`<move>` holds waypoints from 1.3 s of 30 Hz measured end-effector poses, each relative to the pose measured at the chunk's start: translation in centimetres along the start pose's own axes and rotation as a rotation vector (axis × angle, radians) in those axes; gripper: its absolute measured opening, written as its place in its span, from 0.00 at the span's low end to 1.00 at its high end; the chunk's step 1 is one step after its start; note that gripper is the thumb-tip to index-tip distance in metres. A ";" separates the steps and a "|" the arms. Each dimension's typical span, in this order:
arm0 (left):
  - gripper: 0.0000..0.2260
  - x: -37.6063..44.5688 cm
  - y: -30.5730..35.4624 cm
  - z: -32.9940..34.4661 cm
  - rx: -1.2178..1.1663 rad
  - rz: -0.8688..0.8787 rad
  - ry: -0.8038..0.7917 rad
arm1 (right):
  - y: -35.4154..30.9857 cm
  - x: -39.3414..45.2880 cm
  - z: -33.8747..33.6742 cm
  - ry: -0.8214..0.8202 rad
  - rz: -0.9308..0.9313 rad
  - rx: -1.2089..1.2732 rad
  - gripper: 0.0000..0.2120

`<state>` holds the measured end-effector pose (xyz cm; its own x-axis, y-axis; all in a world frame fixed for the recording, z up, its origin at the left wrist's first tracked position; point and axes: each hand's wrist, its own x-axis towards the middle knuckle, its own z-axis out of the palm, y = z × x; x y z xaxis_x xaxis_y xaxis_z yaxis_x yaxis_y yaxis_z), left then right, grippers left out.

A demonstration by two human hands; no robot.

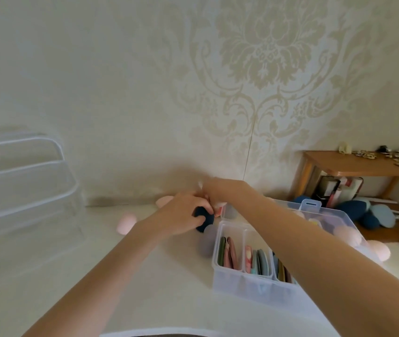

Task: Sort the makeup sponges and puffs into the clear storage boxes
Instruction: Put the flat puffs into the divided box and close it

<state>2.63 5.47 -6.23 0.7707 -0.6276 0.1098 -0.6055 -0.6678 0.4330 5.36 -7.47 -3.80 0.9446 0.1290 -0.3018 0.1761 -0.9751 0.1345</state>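
- Toward the far edge of the counter [72, 263], the left hand [181, 215] curls its fingers [203, 210] round a dark blue sponge [204, 221].
- Just beyond it, the right hand [220, 190] pinches something small and pale; what it is, I cannot tell.
- Right of and nearer than the sponge sits the clear storage box [242, 285], compartments open upward, puffs standing on edge inside.
- Pink sponges [126, 223] lie left, well apart; the path to the box looks free.

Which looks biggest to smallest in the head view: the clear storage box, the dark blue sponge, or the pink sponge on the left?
1. Clear storage box, by far.
2 and 3. The dark blue sponge, partly hidden by the left hand, and the blurred pink sponge look alike; I can't rank them.
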 end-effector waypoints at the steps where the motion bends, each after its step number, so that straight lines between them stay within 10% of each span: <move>1: 0.13 -0.1 0.1 -0.1 0.004 -0.016 0.013 | -0.1 -0.1 0.1 -0.005 0.001 -0.008 0.13; 11: 0.14 -1.0 0.9 -0.3 0.095 -0.065 0.033 | -0.7 -1.5 0.9 0.088 0.050 0.077 0.04; 20: 0.14 -1.1 2.0 -1.3 0.082 -0.051 0.086 | 2.2 -7.9 -4.4 0.605 0.102 0.576 0.06; 28: 0.08 -2.4 10.0 -0.3 -0.187 0.345 -0.035 | 5.2 -18.8 -4.3 0.048 0.178 0.345 0.05; 39: 0.11 -3.8 12.3 2.8 -0.177 0.355 -0.238 | 5.0 -21.1 1.9 -0.053 0.216 0.356 0.10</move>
<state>-8.26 -1.47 -3.83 0.4422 -0.8934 0.0795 -0.7647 -0.3292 0.5540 -14.26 -15.38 1.45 0.9321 -0.0852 -0.3521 -0.1397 -0.9813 -0.1324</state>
